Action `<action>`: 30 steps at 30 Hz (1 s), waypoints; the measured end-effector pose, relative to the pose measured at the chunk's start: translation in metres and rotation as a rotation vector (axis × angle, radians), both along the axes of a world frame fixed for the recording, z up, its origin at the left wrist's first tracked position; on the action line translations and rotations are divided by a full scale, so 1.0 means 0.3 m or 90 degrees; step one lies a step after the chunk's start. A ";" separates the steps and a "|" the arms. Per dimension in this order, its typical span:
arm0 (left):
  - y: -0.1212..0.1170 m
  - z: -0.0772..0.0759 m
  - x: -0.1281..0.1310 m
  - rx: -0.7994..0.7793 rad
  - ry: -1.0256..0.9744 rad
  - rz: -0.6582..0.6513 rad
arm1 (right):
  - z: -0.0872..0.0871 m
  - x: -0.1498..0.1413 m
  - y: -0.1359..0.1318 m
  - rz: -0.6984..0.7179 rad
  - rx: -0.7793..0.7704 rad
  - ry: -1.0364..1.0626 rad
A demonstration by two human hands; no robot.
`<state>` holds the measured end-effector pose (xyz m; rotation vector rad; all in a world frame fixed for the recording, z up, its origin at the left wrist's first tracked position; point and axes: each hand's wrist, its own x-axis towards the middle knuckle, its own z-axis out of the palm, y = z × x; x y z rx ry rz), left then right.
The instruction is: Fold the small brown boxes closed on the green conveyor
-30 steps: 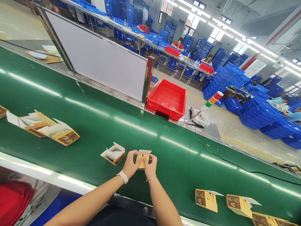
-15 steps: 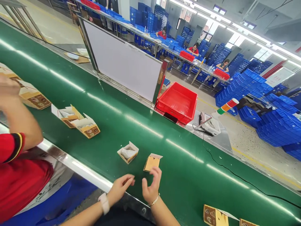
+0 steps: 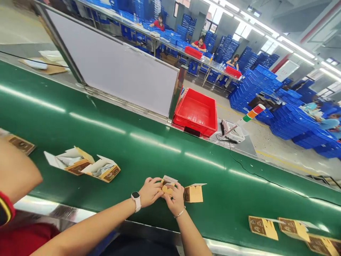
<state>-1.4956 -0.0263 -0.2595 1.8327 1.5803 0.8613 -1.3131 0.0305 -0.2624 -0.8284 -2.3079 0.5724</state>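
Observation:
Both my hands are on a small cardboard box (image 3: pixel 168 180) on the green conveyor belt (image 3: pixel 226 209). My left hand (image 3: pixel 150 192) grips its left side, fingers curled over the edge. From the right, my right hand (image 3: pixel 176 199) holds the near side, with the thumb close to my left hand. The box's white lid flap stands up at the back, and yellow inner flaps show between my fingers. My hands hide its contents. Just right of my right hand stands another small box (image 3: pixel 196 194), its yellow top flap folded over and its lid sticking out.
Left on the belt are two open boxes (image 3: pixel 106 172) with silvery packets inside. Several brown boxes (image 3: pixel 262 227) lie at the lower right. A co-worker's arm (image 3: pixel 18 170) reaches in at left. Beyond the belt are a white board (image 3: pixel 114 67), a red crate (image 3: pixel 195 112) and a signal light (image 3: pixel 253 113).
My hands, apart and holding nothing before, have come together on the box that held a white packet. The view has swung round, and the boxes at lower right show more fully.

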 end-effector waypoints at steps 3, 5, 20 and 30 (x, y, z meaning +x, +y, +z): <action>-0.002 -0.022 0.071 0.016 -0.153 0.110 | -0.049 -0.007 -0.043 -0.244 0.019 0.149; 0.011 -0.034 0.102 -0.011 -0.270 0.219 | -0.103 -0.016 -0.066 -0.409 -0.033 0.184; -0.127 -0.043 0.076 0.035 -0.332 0.636 | 0.046 0.038 -0.163 -0.119 0.002 0.183; -0.238 -0.085 -0.380 0.092 -0.101 0.380 | -0.066 -0.478 -0.021 0.217 0.002 -0.046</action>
